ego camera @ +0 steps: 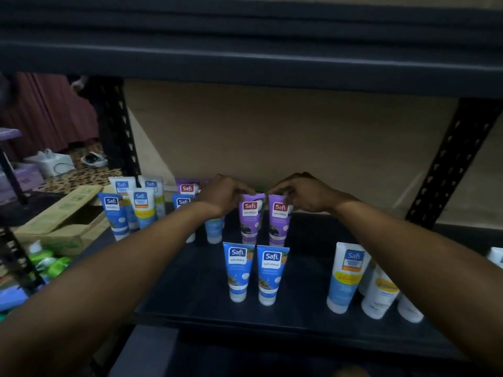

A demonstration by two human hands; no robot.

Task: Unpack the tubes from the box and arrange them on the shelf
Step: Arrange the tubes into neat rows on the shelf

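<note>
An open cardboard box (65, 221) sits at the far left, with blue tubes (115, 216) standing cap-down beside it on the dark shelf (313, 317). The left hand (220, 195) pinches the top of the left purple tube (250, 219). The right hand (302, 193) pinches the right purple tube (279, 221) just beside it. Both stand upright mid-shelf. White tubes (345, 276) lean at the right.

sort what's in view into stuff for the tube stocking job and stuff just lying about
Job: left purple tube in left hand, right purple tube in right hand, blue tubes, cardboard box, shelf.
Lying about: white gadget on the floor, green packs.
</note>
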